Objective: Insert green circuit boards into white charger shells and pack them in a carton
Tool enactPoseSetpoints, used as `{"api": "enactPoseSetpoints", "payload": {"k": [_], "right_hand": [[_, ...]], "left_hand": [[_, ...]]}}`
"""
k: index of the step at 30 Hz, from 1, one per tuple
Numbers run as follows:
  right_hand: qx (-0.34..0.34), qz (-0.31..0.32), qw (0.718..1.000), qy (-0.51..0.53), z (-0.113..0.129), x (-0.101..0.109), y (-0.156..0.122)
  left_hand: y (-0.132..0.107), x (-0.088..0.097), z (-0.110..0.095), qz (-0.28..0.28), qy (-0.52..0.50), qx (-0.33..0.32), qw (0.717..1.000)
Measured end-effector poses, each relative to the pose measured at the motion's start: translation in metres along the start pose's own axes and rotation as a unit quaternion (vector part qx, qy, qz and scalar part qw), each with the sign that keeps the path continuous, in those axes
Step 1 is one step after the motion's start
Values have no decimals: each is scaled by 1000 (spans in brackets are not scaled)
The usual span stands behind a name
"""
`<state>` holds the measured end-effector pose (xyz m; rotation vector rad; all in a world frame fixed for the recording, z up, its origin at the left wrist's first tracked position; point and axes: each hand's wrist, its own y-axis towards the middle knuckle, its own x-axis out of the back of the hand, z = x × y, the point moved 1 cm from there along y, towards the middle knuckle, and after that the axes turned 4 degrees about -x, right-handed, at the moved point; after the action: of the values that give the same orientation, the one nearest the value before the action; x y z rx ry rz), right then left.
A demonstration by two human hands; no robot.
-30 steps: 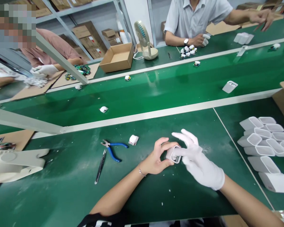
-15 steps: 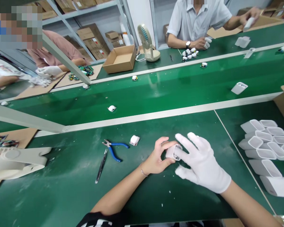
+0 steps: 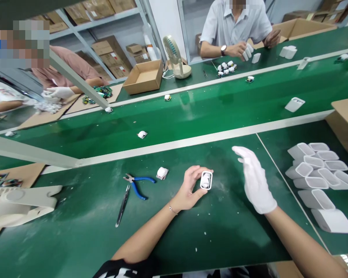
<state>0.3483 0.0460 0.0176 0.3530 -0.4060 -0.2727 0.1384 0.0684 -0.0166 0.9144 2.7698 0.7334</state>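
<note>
My bare left hand (image 3: 190, 188) grips a white plastic housing (image 3: 202, 181) between thumb and fingers. Its open end faces me, and a white and dark part shows inside. To the right, my right hand (image 3: 253, 181) in a white glove is raised over the green table, apart from the housing, with fingers stretched out and nothing in it. Left of my left hand lies a small circuit board with a white top (image 3: 162, 173). Beyond it are blue-handled pliers (image 3: 137, 185) and a pair of tweezers (image 3: 122, 206).
Several empty white housings (image 3: 311, 161) stand at the right by a cardboard box (image 3: 346, 119). A green conveyor belt (image 3: 214, 110) carries spaced boards and a housing (image 3: 295, 104). Across it sit co-workers, a fan (image 3: 176, 58) and an open carton (image 3: 143, 76). A beige fan part (image 3: 23, 200) stands left.
My right hand has drawn away from the housing to the right. My left hand has turned the housing's open end toward me. Across the belt, a co-worker's raised hand has come down.
</note>
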Motion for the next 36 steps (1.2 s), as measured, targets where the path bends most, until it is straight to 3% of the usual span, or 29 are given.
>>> {"api": "enactPoseSetpoints", "payload": {"k": [3, 5, 7, 9, 11, 13, 15, 17, 19, 21, 22, 24, 26, 27, 28, 30, 33, 36], "right_hand": [[16, 31, 995, -98, -12, -11, 3], [65, 50, 981, -177, -18, -18, 5], [102, 67, 964, -236, -23, -23, 6], [103, 79, 957, -260, -27, -26, 8], [91, 88, 956, -264, -30, -28, 9], [83, 93, 956, -264, -32, -29, 10], [82, 95, 955, -267, -33, -30, 10], [83, 98, 954, -271, -34, -30, 10], [83, 104, 952, -276, -33, -31, 10], [81, 108, 950, -281, -33, -31, 10], [81, 109, 950, -282, -33, -32, 10], [81, 108, 949, -284, -33, -32, 10], [80, 106, 950, -284, -34, -33, 11], [79, 104, 950, -282, -35, -33, 11], [78, 103, 951, -281, -36, -33, 12], [77, 102, 952, -279, -38, -33, 12], [73, 102, 952, -278, -40, -32, 12], [64, 106, 953, -276, -41, -31, 12]], "left_hand": [[2, 4, -1, -99, 9, 71, 992], [5, 7, -4, -199, -63, 135, 969], [10, 8, -9, -291, -185, 188, 920], [19, 9, -16, -368, -292, 230, 852], [28, 10, -23, -438, -365, 258, 780], [36, 11, -30, -486, -402, 276, 725], [40, 10, -34, -510, -414, 284, 698], [39, 9, -36, -518, -414, 296, 688], [35, 8, -36, -517, -408, 307, 687], [33, 12, -31, -500, -390, 306, 710], [34, 16, -27, -482, -370, 296, 737], [46, 31, -13, -422, -282, 258, 822], [68, 54, 7, -344, -110, 200, 911], [83, 67, 18, -301, 8, 170, 938], [97, 79, 30, -255, 136, 147, 946], [125, 99, 54, -152, 340, 139, 917], [148, 117, 75, -70, 439, 148, 883], [151, 131, 73, -26, 483, 147, 863]]}}
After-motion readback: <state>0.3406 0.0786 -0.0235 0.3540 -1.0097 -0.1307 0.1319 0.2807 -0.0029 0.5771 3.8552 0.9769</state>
